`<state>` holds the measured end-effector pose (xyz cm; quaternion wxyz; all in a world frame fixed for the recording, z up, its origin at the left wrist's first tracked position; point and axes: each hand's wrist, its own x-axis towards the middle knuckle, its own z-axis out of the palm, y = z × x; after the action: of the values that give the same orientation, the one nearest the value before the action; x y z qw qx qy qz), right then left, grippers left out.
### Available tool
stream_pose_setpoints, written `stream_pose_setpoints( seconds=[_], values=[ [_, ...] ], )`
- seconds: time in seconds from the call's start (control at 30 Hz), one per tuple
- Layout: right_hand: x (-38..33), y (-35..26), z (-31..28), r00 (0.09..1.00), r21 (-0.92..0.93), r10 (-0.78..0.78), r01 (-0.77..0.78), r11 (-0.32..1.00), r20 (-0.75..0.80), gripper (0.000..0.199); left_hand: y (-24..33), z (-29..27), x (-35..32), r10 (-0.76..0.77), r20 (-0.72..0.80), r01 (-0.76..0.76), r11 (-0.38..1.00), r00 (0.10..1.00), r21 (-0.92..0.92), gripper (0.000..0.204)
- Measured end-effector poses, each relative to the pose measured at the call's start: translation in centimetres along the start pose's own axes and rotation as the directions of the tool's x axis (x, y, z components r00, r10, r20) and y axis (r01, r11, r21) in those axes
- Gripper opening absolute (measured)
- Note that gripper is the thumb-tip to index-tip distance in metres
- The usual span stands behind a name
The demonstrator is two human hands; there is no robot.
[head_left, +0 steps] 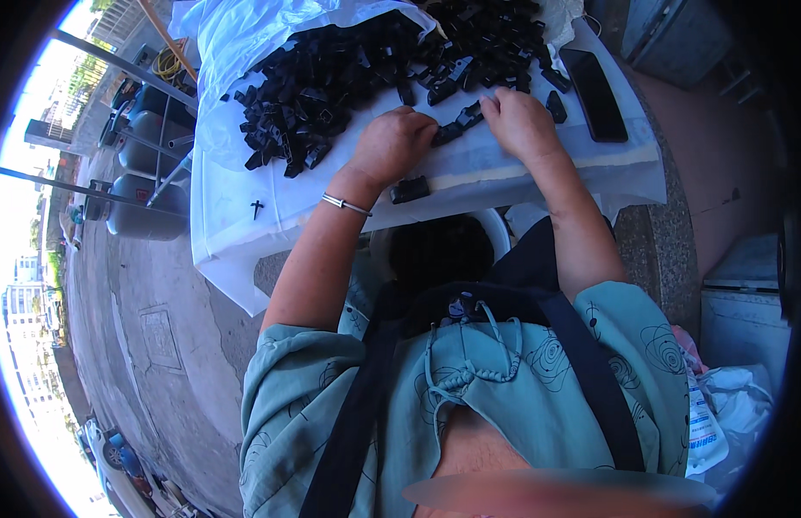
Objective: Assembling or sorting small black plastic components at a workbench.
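Note:
Between my two hands is a short row of small black plastic parts (456, 127), just above the white-covered table. My left hand (395, 142), with a bracelet on its wrist, is closed at the near-left end of the row. At the other end, my right hand (519, 123) pinches with thumb and fingers. The fingertips partly hide both ends, so I cannot tell whether the parts are joined. Just beyond lies a large heap of similar black plastic pieces (305, 95). One loose black piece (410, 190) rests near the table's front edge, below my left hand.
A black phone (593, 95) lies at the table's right side. A small black cross-shaped piece (257, 208) sits at the left. Translucent plastic sheeting (223, 65) borders the heap. Below the front edge stands a round tub (501, 235) with a dark inside. Grey tanks (145, 207) stand left.

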<state>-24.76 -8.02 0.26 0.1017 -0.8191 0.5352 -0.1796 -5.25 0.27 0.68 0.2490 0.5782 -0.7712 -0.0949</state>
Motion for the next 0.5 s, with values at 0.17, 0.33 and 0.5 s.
stream_pose_setpoints(
  seconds=[0.17, 0.33, 0.5],
  values=[
    [-1.1, 1.3, -0.7, 0.951, 0.241, -0.278, 0.304, 0.922, -0.136, 0.027, -0.6, 0.9, -0.4, -0.051, -0.147, 0.045, 0.998, 0.988, -0.038, 0.02],
    [-0.3, 1.8, 0.5, 0.895, 0.182, -0.433, 0.445, 0.877, -0.107, 0.034, 0.4, 1.4, -0.8, -0.041, -0.112, 0.031, 0.995, 0.993, -0.091, 0.041],
    [-1.4, -0.6, 1.5, 0.795, 0.533, -0.559, 0.586, 0.61, -0.234, 0.028, -0.1, 1.5, -1.0, -0.205, -0.054, 0.177, 0.928, 0.977, -0.328, 0.049]
  ],
)
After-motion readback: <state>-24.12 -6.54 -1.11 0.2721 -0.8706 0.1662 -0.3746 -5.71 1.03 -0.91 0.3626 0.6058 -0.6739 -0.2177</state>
